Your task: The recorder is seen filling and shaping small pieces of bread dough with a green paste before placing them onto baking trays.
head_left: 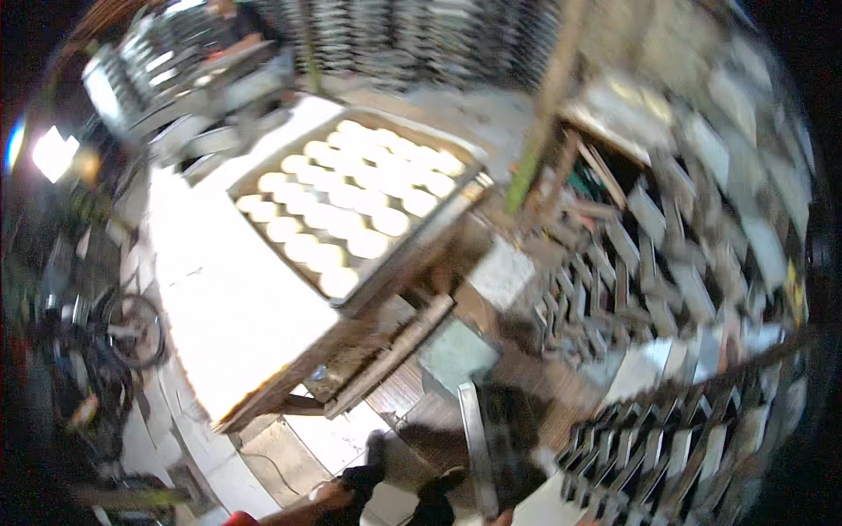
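My left hand [331, 496] reaches in from the lower edge, in front of a dark shape I cannot make out; its fingers are smeared by motion. At the bottom edge, just a small part of my right hand [502, 519] shows, closed on the near end of a dark metal tray [474, 443] with a bright raised rim. The tray is tilted above the floor. Ahead, on a white-topped table [241, 298], lies a large baking tray [399, 263] with rows of round pale dough pieces [338, 188].
Stacks of metal trays stand at the lower right [667, 447], along the right side and by the back wall [403, 39]. A wooden post [548, 105] rises beyond the table. Another person [241, 31] is at the far left. A motorcycle [132, 329] stands left of the table.
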Motion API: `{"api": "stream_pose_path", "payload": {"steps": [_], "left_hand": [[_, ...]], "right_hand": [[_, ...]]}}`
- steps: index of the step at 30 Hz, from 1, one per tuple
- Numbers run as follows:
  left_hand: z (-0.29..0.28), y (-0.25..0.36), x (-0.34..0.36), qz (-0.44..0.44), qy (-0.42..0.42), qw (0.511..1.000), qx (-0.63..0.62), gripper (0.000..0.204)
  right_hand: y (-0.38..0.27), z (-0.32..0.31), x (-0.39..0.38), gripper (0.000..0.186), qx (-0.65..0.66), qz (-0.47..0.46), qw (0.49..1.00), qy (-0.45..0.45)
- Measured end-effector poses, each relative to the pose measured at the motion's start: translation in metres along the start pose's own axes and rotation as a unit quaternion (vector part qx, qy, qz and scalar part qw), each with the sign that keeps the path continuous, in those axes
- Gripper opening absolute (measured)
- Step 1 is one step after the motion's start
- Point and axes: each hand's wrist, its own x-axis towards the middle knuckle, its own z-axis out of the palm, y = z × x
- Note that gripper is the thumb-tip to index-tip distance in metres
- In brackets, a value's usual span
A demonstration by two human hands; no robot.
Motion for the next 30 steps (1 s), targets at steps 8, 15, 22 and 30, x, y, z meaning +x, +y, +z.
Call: {"api": "stream_pose_path", "payload": {"steps": [8,15,22,30], "left_hand": [[0.011,-0.261,-0.095,-0.212,0.028,0.930,-0.299,0.037],[0.002,-0.450,-0.124,0.002,0.115,0.936,-0.332,0.019],[-0.262,-0.429,-0.096,-0.077,0.267,0.784,-0.555,0.021],[-0.321,-0.608,-0.075,-0.119,0.362,0.551,-0.742,0.034]], "right_hand": [[-0.138,0.004,-0.254,0.047,0.087,-0.202,0.965,-0.141],[-0.166,0.082,-0.538,0.045,0.224,-0.274,0.904,-0.240],[-0.207,0.278,-0.778,0.040,0.344,-0.329,0.789,-0.389],[-0.229,0.621,-0.949,0.020,0.357,-0.417,0.732,-0.404]]}}
